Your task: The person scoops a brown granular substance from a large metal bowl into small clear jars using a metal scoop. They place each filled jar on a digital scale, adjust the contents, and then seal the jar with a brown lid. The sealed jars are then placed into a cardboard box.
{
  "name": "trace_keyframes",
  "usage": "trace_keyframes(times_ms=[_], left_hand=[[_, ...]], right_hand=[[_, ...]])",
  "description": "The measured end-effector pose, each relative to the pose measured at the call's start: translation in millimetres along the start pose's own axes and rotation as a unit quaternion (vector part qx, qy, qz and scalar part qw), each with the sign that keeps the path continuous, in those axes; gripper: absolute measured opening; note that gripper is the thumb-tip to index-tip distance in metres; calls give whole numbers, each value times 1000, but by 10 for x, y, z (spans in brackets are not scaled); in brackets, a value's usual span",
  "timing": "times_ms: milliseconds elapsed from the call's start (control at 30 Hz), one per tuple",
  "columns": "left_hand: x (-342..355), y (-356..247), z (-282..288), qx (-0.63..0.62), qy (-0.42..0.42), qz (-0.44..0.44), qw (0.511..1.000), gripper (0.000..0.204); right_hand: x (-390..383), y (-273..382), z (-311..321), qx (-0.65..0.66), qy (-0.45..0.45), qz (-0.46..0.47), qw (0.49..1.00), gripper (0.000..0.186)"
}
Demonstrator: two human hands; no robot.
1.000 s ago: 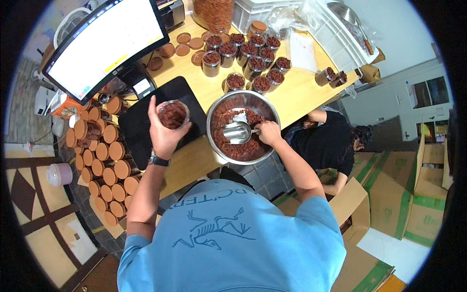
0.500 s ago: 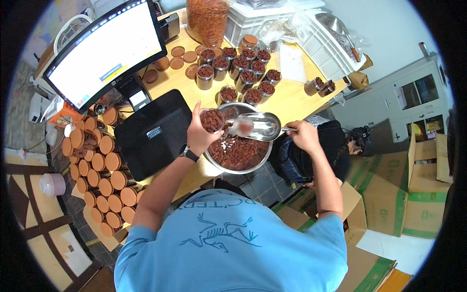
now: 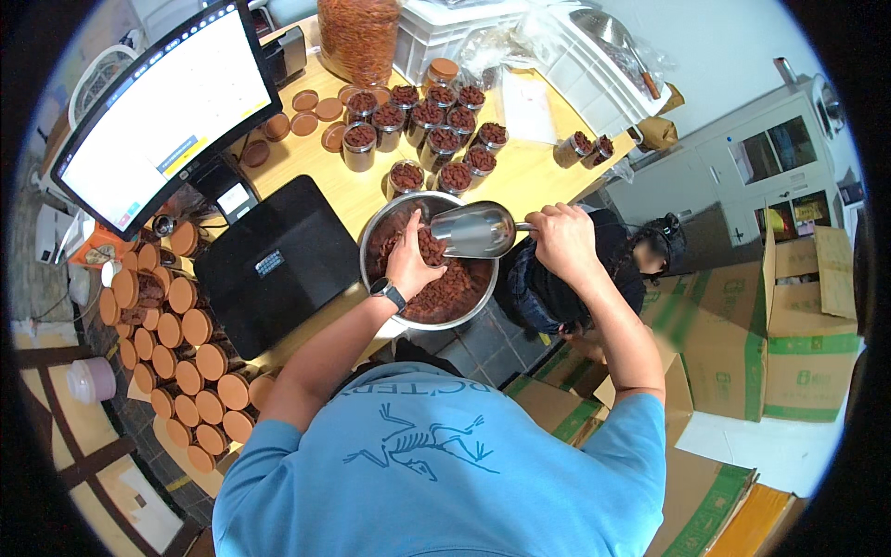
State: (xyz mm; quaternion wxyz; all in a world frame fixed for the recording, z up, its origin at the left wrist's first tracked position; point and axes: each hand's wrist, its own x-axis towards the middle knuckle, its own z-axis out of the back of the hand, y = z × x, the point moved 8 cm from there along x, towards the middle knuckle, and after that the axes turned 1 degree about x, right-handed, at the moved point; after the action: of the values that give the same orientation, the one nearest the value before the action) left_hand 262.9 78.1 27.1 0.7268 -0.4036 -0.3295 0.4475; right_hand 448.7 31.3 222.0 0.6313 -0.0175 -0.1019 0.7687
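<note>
My left hand (image 3: 408, 263) is wrapped round a clear jar (image 3: 432, 247) of brown crumbly pieces, above the steel bowl (image 3: 369, 234). In my right hand (image 3: 564, 238) is the handle of a metal scoop (image 3: 481, 230). The scoop lies nearly level, with its mouth against the jar's opening. Whether pieces lie inside the scoop I cannot tell. Loose brown pieces (image 3: 436, 302) cover part of the bowl's bottom. Just beyond the bowl stand several open jars (image 3: 444, 139) filled with the same brown pieces.
A black flat-topped device (image 3: 278, 265) and a monitor (image 3: 167, 111) stand left. Several brown-lidded jars (image 3: 190, 371) are stacked lower left. Loose lids (image 3: 304, 123), a large bag (image 3: 360, 42) and white crates (image 3: 594, 74) lie farther back. Another person (image 3: 575, 278) and cardboard boxes (image 3: 715, 334) are at right.
My left hand has brought the jar over the bowl to the scoop's mouth, and the jar is now tilted toward it. The whole view has shifted slightly.
</note>
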Motion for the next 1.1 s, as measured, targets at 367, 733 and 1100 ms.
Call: trace_keyframes(times_ms=[367, 733, 1100], left_hand=[[-148, -118, 584, 18, -68, -2, 998, 116], [-878, 493, 2550, 51, -330, 58, 941, 114], [-1046, 1288, 2750, 17, -304, 101, 947, 130]], right_hand=[[-249, -304, -410, -37, -9, -82, 996, 2], [-414, 320, -1770, 141, 155, -190, 959, 24], [-446, 465, -1836, 111, 148, -197, 963, 23]])
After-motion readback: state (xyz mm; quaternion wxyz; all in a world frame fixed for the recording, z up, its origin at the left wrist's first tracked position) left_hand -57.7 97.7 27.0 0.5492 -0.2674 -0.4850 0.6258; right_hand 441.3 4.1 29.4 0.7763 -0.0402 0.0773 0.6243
